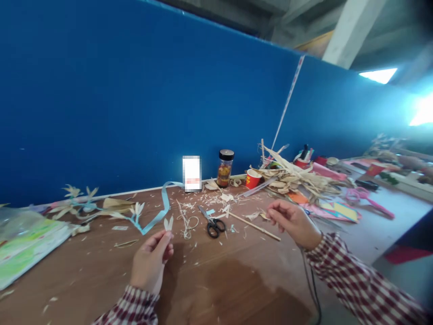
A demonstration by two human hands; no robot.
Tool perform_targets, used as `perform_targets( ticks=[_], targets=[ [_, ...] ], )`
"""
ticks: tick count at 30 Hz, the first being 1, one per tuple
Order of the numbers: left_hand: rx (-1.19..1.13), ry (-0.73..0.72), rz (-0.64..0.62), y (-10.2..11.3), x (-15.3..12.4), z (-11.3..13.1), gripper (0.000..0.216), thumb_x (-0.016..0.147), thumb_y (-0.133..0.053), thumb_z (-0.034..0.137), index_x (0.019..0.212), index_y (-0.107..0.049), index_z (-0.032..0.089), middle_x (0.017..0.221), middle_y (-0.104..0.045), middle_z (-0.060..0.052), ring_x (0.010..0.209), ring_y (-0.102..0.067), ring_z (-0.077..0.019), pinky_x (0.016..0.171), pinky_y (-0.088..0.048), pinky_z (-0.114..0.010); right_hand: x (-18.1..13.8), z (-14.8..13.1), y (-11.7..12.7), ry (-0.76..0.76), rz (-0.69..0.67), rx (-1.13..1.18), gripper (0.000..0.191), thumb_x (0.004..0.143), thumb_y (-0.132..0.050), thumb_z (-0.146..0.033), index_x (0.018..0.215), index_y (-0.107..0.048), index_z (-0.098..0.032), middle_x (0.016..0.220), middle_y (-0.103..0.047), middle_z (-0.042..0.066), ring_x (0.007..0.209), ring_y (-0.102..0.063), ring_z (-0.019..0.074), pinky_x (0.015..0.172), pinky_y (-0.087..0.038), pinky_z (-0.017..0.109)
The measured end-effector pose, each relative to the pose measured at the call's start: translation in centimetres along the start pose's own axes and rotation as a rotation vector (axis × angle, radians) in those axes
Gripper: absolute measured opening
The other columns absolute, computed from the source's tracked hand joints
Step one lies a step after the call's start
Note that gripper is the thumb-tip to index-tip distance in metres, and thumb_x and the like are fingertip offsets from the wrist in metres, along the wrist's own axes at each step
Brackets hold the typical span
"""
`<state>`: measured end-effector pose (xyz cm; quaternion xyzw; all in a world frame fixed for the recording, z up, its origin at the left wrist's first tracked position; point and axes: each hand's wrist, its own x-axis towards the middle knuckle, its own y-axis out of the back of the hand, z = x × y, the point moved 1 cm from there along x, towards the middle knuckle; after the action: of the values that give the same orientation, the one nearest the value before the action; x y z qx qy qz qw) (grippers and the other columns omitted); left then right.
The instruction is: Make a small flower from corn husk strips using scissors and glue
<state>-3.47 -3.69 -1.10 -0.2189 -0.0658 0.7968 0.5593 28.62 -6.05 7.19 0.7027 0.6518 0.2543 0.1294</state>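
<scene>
My left hand [151,262] is raised above the brown table [219,289], its fingertips pinched on a small pale leaf-shaped husk piece [168,223] that sticks up from them. My right hand [293,223] hovers to the right with fingers curled and pinched; it touches or holds a bit of pale husk [263,215], too small to name surely. A thin wooden stick [255,226] lies on the table just left of that hand. Black-handled scissors [212,222] lie between my hands, farther back.
A light-blue ribbon [158,212] and husk flowers [88,205] lie at the left, beside plastic-wrapped sheets [27,246]. A jar [225,168], a red cup [252,179] and a heap of dry husks [297,178] stand by the blue wall. Pink scissors [363,198] lie at right.
</scene>
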Motion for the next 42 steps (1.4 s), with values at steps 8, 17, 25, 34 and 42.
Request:
perform_targets(
  ticks=[8,17,25,34,42],
  targets=[
    [0.112,0.067,-0.069,-0.5,-0.5,-1.3,0.039,0.047,-0.076,0.027,0.080,-0.061,0.014,0.065,-0.059,0.002,0.052,-0.049,-0.0049,0.045,-0.043,-0.012,3.2,6.3,9.3,-0.005,0.199,-0.662,0.015,0.071,-0.049,-0.031,0.071,-0.058,-0.019,0.057,-0.059,0.000,0.053,-0.055,0.0147,0.051,-0.041,0.025],
    [0.246,-0.018,-0.088,-0.1,-0.2,-1.6,0.046,0.047,-0.074,0.039,0.084,-0.060,0.015,0.062,-0.059,0.003,0.053,-0.049,-0.0087,0.048,-0.045,-0.017,8.6,7.7,9.5,0.002,0.130,-0.723,0.022,0.079,-0.038,-0.026,0.083,-0.058,-0.017,0.069,-0.064,0.004,0.058,-0.058,0.0136,0.054,-0.042,0.023],
    [0.502,-0.131,-0.117,0.2,-0.4,-1.7,0.049,0.054,-0.067,0.048,0.090,-0.060,0.015,0.056,-0.059,0.002,0.055,-0.051,-0.0136,0.053,-0.044,-0.022,9.6,8.3,1.6,0.118,-0.266,-0.834,0.005,0.070,-0.060,-0.018,0.066,-0.059,-0.017,0.069,-0.061,0.000,0.073,-0.056,0.0154,0.069,-0.040,0.028],
    [0.469,-0.104,-0.120,-0.2,-0.7,-1.6,0.049,0.050,-0.070,0.046,0.087,-0.062,0.014,0.064,-0.061,-0.001,0.052,-0.052,-0.0141,0.051,-0.046,-0.024,10.8,8.0,-0.5,0.138,-0.252,-0.770,0.020,0.085,-0.046,-0.030,0.093,-0.056,-0.014,0.090,-0.058,0.003,0.079,-0.055,0.0144,0.073,-0.045,0.033],
    [0.469,-0.063,-0.112,-0.8,-1.2,-1.3,0.051,0.049,-0.069,0.049,0.086,-0.060,0.015,0.056,-0.058,0.001,0.052,-0.051,-0.0141,0.050,-0.045,-0.023,11.5,7.3,1.0,0.108,-0.282,-0.816,0.020,0.084,-0.047,-0.029,0.094,-0.056,-0.014,0.094,-0.057,0.003,0.083,-0.056,0.0160,0.073,-0.046,0.034]
  ],
)
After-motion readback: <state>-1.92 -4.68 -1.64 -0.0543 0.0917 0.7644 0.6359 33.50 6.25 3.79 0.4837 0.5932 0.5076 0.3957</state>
